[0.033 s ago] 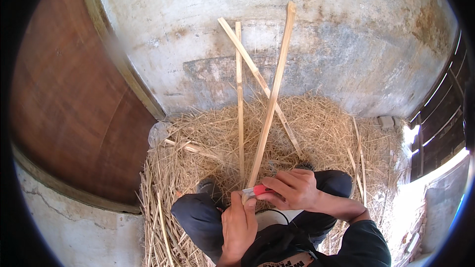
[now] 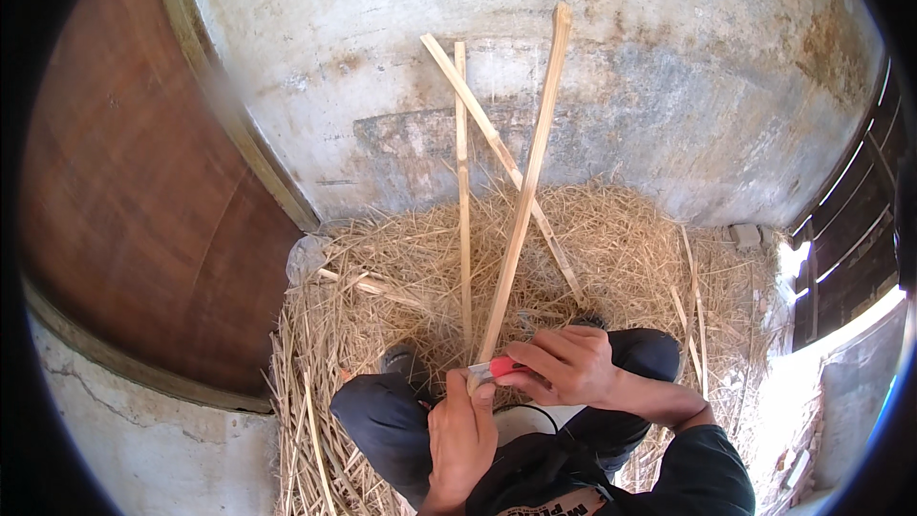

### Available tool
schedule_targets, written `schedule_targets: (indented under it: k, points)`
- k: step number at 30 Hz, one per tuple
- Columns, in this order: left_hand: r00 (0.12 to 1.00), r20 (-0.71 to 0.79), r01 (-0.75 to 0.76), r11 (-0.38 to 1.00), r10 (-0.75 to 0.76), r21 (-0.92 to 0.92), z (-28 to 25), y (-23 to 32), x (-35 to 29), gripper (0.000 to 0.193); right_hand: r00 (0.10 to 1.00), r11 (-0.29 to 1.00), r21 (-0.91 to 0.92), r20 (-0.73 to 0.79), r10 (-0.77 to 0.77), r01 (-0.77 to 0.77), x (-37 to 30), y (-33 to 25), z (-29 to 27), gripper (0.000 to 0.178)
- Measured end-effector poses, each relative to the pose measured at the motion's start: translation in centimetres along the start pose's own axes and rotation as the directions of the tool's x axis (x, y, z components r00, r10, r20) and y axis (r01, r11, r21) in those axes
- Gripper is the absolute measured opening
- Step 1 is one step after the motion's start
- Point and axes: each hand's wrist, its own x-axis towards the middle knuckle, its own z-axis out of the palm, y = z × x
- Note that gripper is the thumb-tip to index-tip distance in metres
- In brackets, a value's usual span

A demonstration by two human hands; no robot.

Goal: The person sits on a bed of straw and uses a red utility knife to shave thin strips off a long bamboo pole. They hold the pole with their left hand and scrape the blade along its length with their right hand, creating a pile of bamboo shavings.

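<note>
My right hand (image 2: 571, 369) is closed around the red handle of a knife (image 2: 501, 366), whose short blade points left. The blade lies across the near end of a long pale bamboo strip (image 2: 523, 201). Beside it, my left hand (image 2: 460, 438) is closed, its thumb and fingers gripping that near end against the blade. From my hands the strip slants up and away, its far end in front of the wall. Two more bamboo strips stand beyond: an upright one (image 2: 462, 182) and a slanting one (image 2: 478, 115) that crosses behind the held strip.
Straw and shavings (image 2: 611, 239) cover the floor around my bent knees. A weathered wall (image 2: 650, 105) rises ahead, with a brown panel (image 2: 143, 201) at left and dark slats (image 2: 850, 220) at right. Thin strips (image 2: 695, 315) lie on the right, and a brick (image 2: 745, 236) sits by the wall.
</note>
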Motion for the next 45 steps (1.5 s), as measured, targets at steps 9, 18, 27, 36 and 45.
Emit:
schedule_targets:
  k: [9, 18, 27, 36, 45]
  points:
    - [1.000, 0.015, 0.020, 1.000, -0.020, 0.008, -0.3, -0.3, -0.6, 0.027, 0.999, 0.998, -0.051, -0.040, -0.032, 0.030, 0.5, 0.6, -0.1, 0.034]
    - [0.996, 0.060, 0.071, 0.997, -0.073, 0.033, -1.0, -0.3, -0.9, 0.021, 0.997, 0.994, -0.086, -0.051, -0.064, 0.060, 1.1, 0.8, -0.5, 0.035]
    - [0.985, 0.128, 0.109, 0.991, -0.118, 0.071, -0.4, -1.4, -2.2, 0.022, 0.991, 0.969, -0.208, -0.039, 0.127, -0.132, -0.1, 3.8, -0.8, 0.029]
    - [0.927, 0.278, 0.245, 0.967, -0.253, 0.065, -1.1, -2.6, -6.2, 0.035, 0.730, 0.773, -0.090, -0.414, 0.544, -0.628, 2.3, 15.0, -7.8, 0.024]
    - [0.960, 0.234, 0.178, 0.981, -0.155, -0.081, -1.2, -3.9, -3.1, 0.027, 0.894, 0.881, 0.217, -0.066, 0.442, -0.420, 0.5, 6.1, -3.4, 0.016]
